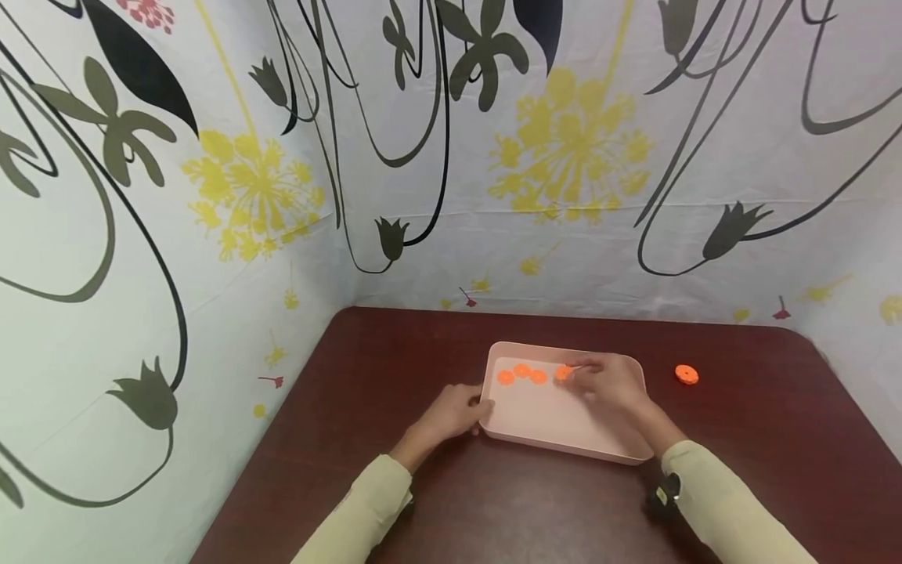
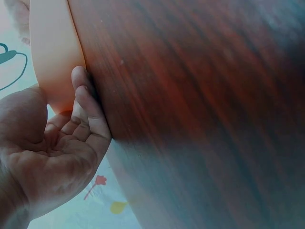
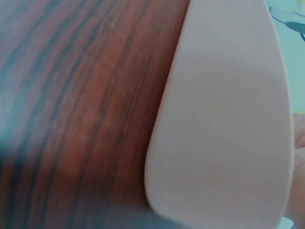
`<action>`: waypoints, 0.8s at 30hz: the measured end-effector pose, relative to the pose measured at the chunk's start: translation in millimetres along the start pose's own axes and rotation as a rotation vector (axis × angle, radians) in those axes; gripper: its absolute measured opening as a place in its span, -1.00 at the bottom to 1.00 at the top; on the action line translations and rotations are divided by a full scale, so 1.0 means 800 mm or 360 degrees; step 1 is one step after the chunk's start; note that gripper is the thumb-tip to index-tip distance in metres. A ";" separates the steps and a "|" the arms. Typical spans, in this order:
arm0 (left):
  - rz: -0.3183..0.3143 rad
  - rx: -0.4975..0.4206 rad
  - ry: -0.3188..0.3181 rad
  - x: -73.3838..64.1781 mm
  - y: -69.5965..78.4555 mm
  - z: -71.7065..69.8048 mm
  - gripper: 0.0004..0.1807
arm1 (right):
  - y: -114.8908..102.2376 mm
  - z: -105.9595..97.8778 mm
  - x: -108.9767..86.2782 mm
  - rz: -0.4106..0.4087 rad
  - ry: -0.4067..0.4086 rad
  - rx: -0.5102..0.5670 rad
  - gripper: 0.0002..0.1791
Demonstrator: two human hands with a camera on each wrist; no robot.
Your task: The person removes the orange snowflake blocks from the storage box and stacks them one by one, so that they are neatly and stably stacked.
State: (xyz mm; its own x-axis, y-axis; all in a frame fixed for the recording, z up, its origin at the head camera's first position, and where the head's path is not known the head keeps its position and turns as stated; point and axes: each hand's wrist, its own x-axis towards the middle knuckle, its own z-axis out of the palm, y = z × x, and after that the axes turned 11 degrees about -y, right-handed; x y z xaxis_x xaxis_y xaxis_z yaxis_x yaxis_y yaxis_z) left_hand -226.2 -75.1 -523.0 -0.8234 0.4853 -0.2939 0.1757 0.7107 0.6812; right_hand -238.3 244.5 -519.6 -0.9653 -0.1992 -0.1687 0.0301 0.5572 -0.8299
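A shallow pale pink tray (image 1: 543,427) lies on the table. My left hand (image 1: 451,409) grips its left edge; in the left wrist view the thumb is on one side of the tray wall (image 2: 55,47) and the fingers are on the other. Inside the tray, along its far side, are several flat orange discs (image 1: 506,377). My right hand (image 1: 609,382) reaches over the tray's right part and pinches an orange disc (image 1: 561,373) at the right end of that row. The fingertips partly cover this disc. The right wrist view shows mostly the tray's outer wall (image 3: 219,119).
More orange discs, seemingly stacked, form a small pile (image 1: 687,374) on the table, right of the tray. The dark red-brown wooden table (image 1: 395,352) meets a floral-patterned cloth (image 1: 437,274) behind and on the left.
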 end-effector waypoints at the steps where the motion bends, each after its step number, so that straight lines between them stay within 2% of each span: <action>1: 0.0001 0.0000 -0.0001 0.000 0.000 0.000 -0.59 | 0.000 -0.003 -0.002 0.0004 0.0010 0.0003 -0.64; 8: 0.0000 -0.0017 -0.0005 0.000 0.001 -0.001 -0.56 | -0.001 -0.023 -0.024 -0.0050 -0.0108 0.0286 -0.54; 11: 0.0007 -0.0024 -0.0010 -0.001 0.001 -0.001 -0.55 | -0.001 -0.032 -0.033 -0.0078 -0.0094 0.0344 -0.51; 19: 0.0009 -0.0014 -0.0007 0.000 -0.003 -0.003 -0.60 | 0.011 -0.054 -0.043 -0.0041 -0.0125 0.0540 -0.37; 24: 0.0004 -0.0002 -0.0017 0.003 -0.004 -0.001 -0.58 | 0.024 -0.077 -0.052 -0.0092 -0.0069 0.0595 -0.37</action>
State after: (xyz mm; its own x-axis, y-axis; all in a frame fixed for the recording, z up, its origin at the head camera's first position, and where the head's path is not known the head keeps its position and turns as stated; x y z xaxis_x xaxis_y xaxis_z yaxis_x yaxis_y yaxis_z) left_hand -229.3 -76.3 -525.3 -0.8173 0.4924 -0.2994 0.1769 0.7089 0.6828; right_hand -213.1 312.8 -495.8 -0.9567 -0.2599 -0.1313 0.0759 0.2128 -0.9742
